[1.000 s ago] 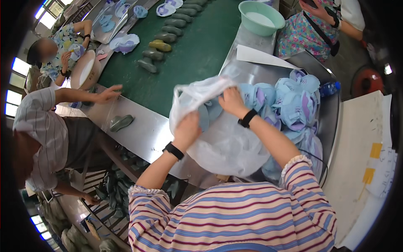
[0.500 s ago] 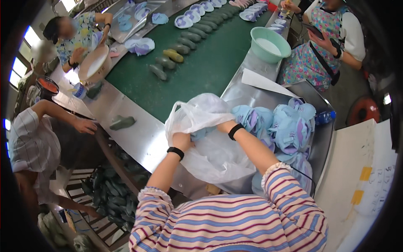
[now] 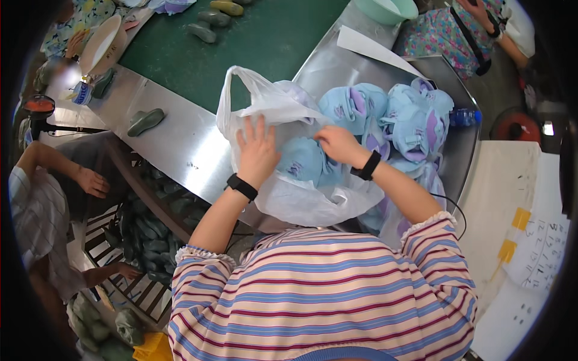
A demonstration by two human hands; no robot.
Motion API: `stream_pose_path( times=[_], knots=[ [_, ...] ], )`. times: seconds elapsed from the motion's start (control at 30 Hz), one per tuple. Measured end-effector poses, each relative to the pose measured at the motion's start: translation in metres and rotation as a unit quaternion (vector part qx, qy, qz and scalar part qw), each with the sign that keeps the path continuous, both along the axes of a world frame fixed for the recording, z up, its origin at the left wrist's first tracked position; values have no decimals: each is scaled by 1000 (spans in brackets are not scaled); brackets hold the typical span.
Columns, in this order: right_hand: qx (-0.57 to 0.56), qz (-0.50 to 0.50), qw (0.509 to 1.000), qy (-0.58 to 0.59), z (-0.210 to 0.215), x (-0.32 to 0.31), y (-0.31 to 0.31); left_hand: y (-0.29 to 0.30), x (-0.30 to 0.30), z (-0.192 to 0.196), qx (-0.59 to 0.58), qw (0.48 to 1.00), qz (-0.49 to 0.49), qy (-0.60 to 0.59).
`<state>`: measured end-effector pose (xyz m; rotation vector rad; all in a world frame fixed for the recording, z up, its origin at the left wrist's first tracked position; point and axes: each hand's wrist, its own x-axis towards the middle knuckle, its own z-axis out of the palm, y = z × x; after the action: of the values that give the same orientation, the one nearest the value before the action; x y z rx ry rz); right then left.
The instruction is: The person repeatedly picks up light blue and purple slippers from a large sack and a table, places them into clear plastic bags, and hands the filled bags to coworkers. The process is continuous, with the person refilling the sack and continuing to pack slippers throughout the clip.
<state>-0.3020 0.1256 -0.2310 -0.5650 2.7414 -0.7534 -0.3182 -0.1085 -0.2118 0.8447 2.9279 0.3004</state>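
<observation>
A white plastic bag (image 3: 313, 207) lies at the steel table's near edge, its mouth spread wide. Light-blue shoe uppers (image 3: 304, 161) show inside the opening. My left hand (image 3: 259, 150) is open, fingers spread, over the left side of the bag's mouth and beside the uppers. At the right side of the opening, the fingers of my right hand (image 3: 340, 145) are bent together where the uppers meet the bag's rim. Which of the two they pinch is hidden. One bag handle (image 3: 226, 93) stands up in a loop beyond my left hand.
Bundled blue-and-purple uppers (image 3: 418, 123) fill the steel tray (image 3: 466, 108) on the right. A green work surface (image 3: 174, 60) holds dark shoe lasts (image 3: 201, 32); another last (image 3: 146, 121) lies left. Co-workers stand left and far right. A crate of lasts (image 3: 147, 228) sits below.
My hands have come out of the bag's mouth, and the left fingers have spread. The bag's opening now lies wider, exposing the blue uppers. The head view has tilted down towards me.
</observation>
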Motion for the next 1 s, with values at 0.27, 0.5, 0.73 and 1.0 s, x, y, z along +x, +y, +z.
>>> stream_pose_path(
  times=[0.27, 0.5, 0.73, 1.0],
  knots=[
    [196, -54, 979, -17, -33, 5, -15, 10, -10, -70, 35, 967, -49, -248],
    [-328, -233, 876, -267, 3, 26, 72, -46, 12, -39, 543, 601, 177, -559],
    [-520, -339, 734, -276, 26, 37, 74, -42, 15, -50, 588, 628, 212, -464],
    [-439, -418, 791, -83, 74, 46, 161, -63, -8, -39, 686, 509, 204, -479]
  ],
)
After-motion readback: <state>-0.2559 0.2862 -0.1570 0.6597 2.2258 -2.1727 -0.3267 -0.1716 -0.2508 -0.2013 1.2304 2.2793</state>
